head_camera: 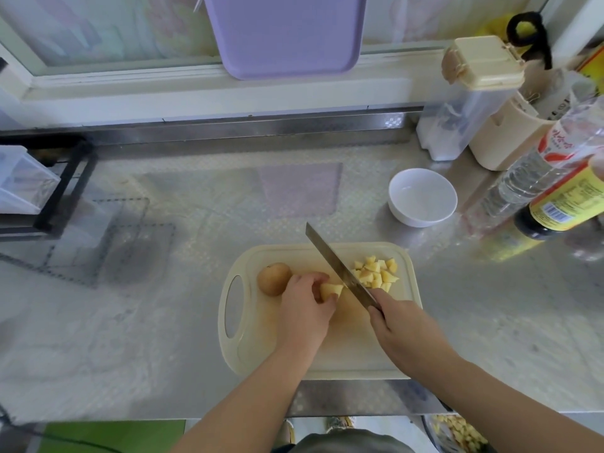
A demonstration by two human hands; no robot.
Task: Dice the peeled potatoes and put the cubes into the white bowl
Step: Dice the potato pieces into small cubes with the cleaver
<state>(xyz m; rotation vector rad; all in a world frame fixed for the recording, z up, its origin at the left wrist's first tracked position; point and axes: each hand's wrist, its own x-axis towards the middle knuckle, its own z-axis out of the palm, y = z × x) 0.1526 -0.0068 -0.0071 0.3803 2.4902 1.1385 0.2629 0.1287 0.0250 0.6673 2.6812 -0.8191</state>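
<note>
Left grip (305,300) pins potato piece (330,291) on cutting board (343,354) | right grip (397,323) closed on knife (340,268), blade just right of piece | cubes (377,273) beyond blade | white bowl (422,197) empty, far right | potato likely firm, wet, slippery: hold top, fingertips curled.

A lilac tray (283,34) leaned upright against the window at the counter's back edge, and the steel counter (196,197) mirrored it faintly! Over in the back right corner stood a clear container with a cream lid (470,93), a cream holder (505,138) just beside it, then a clear bottle with a red label (536,171) and a dark bottle with a yellow label (562,204) crowding the right edge. At the left edge sat a black rack (62,188) holding a clear box (19,181), while a black loop (526,31) hung up by the far right of the window.
</note>
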